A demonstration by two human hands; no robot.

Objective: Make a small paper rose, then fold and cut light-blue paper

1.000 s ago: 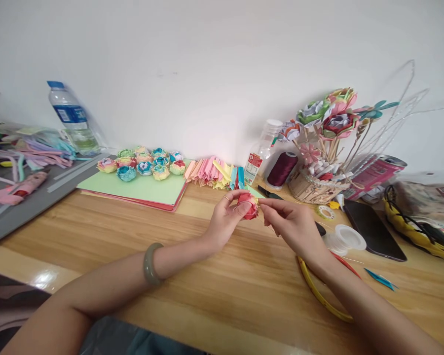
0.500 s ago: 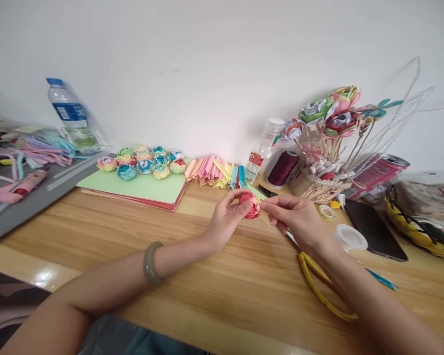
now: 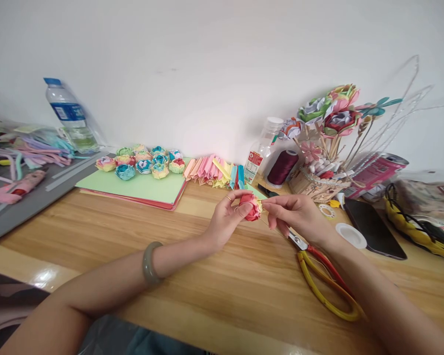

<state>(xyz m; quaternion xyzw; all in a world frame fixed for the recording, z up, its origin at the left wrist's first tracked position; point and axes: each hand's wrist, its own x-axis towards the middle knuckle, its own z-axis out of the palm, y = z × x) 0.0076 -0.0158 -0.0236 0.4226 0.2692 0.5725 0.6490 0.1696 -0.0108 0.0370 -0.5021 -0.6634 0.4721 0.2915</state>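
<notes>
My left hand (image 3: 227, 217) holds a small paper flower (image 3: 249, 206), red-pink with a pale yellow end, between thumb and fingers above the table. My right hand (image 3: 294, 214) is closed in a pinch close against the yellow end; what lies between its fingertips is too small to make out. A thin thread-like line slants from the flower down under the right hand. Scissors (image 3: 313, 264) with yellow and red handles lie beneath my right wrist, partly covered by the forearm.
Behind lie folded paper pieces (image 3: 207, 170) and finished paper flowers (image 3: 143, 165) on green paper sheets (image 3: 140, 190). At right are a thread spool (image 3: 282, 168), a clear bottle (image 3: 262, 148), a basket of flowers (image 3: 314, 185), a white round lid (image 3: 351, 235) and a phone (image 3: 373, 229). A water bottle (image 3: 68, 116) stands left.
My right hand has shifted slightly, its wrist up and right, so more of the scissors shows. The flower is turned a little in my left hand, which stays nearly in place.
</notes>
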